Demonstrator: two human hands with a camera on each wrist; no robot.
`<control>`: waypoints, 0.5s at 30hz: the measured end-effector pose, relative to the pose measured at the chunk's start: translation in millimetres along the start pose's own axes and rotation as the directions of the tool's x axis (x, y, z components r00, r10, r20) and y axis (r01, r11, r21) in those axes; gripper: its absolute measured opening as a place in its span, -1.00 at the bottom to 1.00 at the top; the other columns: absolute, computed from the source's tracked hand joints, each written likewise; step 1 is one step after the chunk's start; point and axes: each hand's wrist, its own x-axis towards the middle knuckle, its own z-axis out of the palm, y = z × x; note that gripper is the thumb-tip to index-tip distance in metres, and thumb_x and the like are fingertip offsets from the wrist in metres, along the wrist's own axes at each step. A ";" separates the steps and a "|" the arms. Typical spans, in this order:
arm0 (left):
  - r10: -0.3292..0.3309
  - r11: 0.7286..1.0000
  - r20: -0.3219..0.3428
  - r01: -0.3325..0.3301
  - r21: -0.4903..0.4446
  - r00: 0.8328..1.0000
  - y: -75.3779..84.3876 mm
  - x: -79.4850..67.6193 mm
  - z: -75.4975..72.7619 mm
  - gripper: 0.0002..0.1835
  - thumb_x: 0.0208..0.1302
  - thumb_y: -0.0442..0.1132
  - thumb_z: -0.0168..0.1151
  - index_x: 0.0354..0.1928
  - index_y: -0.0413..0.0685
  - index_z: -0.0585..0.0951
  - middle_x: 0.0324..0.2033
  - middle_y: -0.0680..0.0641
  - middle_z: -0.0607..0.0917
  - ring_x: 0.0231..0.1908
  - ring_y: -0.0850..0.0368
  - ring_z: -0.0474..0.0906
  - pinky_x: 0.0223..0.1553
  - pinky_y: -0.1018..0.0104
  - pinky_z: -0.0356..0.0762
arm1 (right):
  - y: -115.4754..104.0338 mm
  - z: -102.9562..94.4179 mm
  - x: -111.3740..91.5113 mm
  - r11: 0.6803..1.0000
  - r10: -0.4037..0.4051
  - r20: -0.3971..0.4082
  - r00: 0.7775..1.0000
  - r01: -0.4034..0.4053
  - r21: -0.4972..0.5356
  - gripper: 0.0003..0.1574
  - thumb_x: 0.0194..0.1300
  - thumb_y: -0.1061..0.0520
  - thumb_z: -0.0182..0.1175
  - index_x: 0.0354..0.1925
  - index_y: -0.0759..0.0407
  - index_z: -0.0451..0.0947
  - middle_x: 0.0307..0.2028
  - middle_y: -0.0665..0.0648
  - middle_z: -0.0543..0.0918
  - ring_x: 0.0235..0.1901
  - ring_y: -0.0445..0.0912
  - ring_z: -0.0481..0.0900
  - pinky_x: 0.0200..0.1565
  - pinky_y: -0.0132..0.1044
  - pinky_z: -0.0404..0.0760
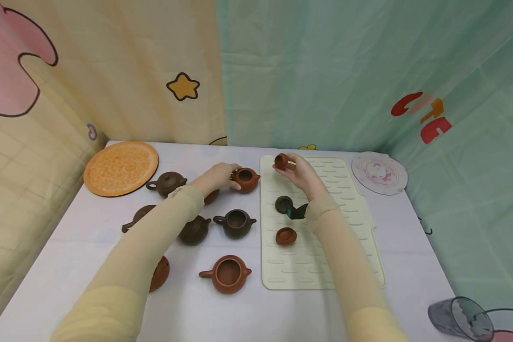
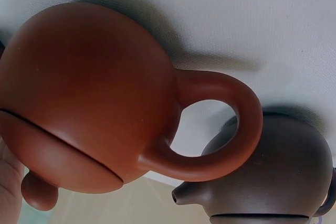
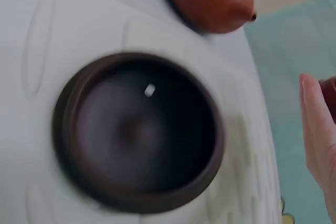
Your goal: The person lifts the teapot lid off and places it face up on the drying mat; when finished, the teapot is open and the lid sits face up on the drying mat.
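My left hand grips a reddish-brown teapot at its handle side; its top is uncovered and its handle is hidden. Over the cream mat, my right hand pinches a reddish-brown teapot lid, tilted up on its side. Below it on the mat lie a dark lid with its hollow side up and a reddish lid. Under my left wrist stands a lidded reddish teapot, with a dark lidded teapot behind it.
Two more uncovered teapots, a dark one and a red one, stand left of the mat. Several other teapots are partly covered by my left arm. An orange round mat, a pink round mat and a tipped glass lie near the edges.
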 end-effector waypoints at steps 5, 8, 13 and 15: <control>-0.003 1.000 0.002 0.003 0.011 1.000 2.1 -0.3 0.2 -0.20 0.23 -0.07 0.39 0.43 -0.19 0.30 0.31 -0.27 0.48 0.33 -0.18 0.38 0.37 -0.02 0.31 | 7.7 -15.3 3.6 0.988 -0.024 -0.042 0.999 0.018 -0.153 -0.35 0.58 0.22 -0.21 0.53 0.27 -0.08 0.50 0.30 0.03 0.48 0.16 0.15 0.42 -0.17 0.28; -0.008 1.000 0.005 0.007 0.012 1.000 2.9 -0.2 0.3 -0.20 0.23 -0.08 0.39 0.44 -0.18 0.29 0.31 -0.27 0.47 0.33 -0.18 0.38 0.37 -0.02 0.31 | 12.0 -20.6 4.5 0.933 -0.051 -0.090 0.995 0.016 -0.360 -0.36 0.56 0.23 -0.15 0.50 0.34 0.01 0.48 0.32 0.11 0.44 0.13 0.21 0.39 -0.15 0.33; -0.018 1.000 0.009 0.018 0.007 1.000 2.4 0.1 0.7 -0.20 0.24 -0.07 0.38 0.44 -0.17 0.28 0.30 -0.27 0.48 0.32 -0.17 0.39 0.36 -0.02 0.32 | 16.0 -27.5 4.6 0.749 -0.084 -0.150 0.985 -0.037 -0.662 -0.41 0.49 0.13 0.06 0.41 0.25 0.29 0.37 0.28 0.37 0.14 0.00 0.50 0.22 -0.23 0.53; -0.023 1.000 0.008 0.023 0.002 1.000 2.2 -0.2 0.7 -0.20 0.24 -0.08 0.38 0.44 -0.16 0.28 0.30 -0.27 0.48 0.32 -0.17 0.39 0.36 -0.03 0.32 | 16.9 -29.3 4.9 0.703 -0.114 -0.166 0.979 -0.039 -0.711 -0.43 0.44 0.09 0.15 0.35 0.22 0.40 0.30 0.26 0.46 -0.08 -0.09 0.57 0.09 -0.30 0.59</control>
